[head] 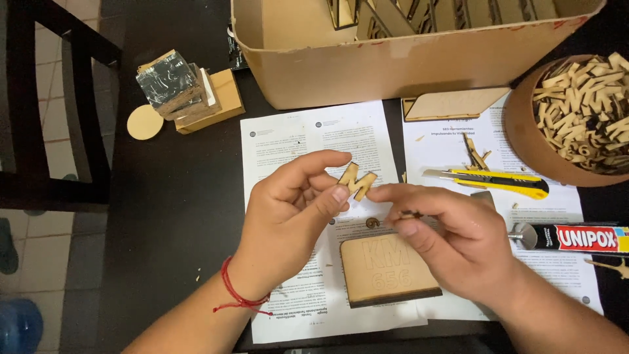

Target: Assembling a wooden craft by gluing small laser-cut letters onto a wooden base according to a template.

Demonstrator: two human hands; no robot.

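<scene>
My left hand (295,210) and my right hand (445,229) meet above the printed paper sheets (288,141). Between their fingertips they pinch a small wooden letter piece (357,181), tilted, with zigzag strokes. A red string bracelet circles my left wrist. Right below the hands lies a tan wooden plaque (380,272) with engraved characters on its face. My right hand partly covers its right edge.
A yellow utility knife (488,180) and a glue tube (576,237) lie at the right. A round brown bowl (524,141) holds several wooden letters. A cardboard box (406,65) stands at the back. A stack of wooden blocks (187,92) sits at the left, near a dark chair (72,98).
</scene>
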